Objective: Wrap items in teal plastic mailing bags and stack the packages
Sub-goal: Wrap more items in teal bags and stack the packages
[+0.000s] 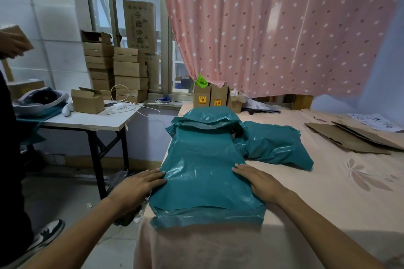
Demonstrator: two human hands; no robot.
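Note:
A teal mailing bag [203, 172] with something boxy inside lies lengthwise on the peach-covered table [306, 199], its flat end hanging toward me at the near edge. My left hand [140, 183] presses flat against the bag's left side with straight fingers. On the bag's right side my right hand [260, 181] presses flat the same way. Behind it a second teal package [209, 119] lies across the far end, and a third, crumpled teal package [275, 144] lies to the right.
Two upright brown boxes with yellow labels [209, 96] stand behind the packages below a pink curtain [273, 28]. Flattened cardboard [349, 137] lies at right. A white folding table [87, 119] with a small box is at left, where another person [11, 159] holds a carton.

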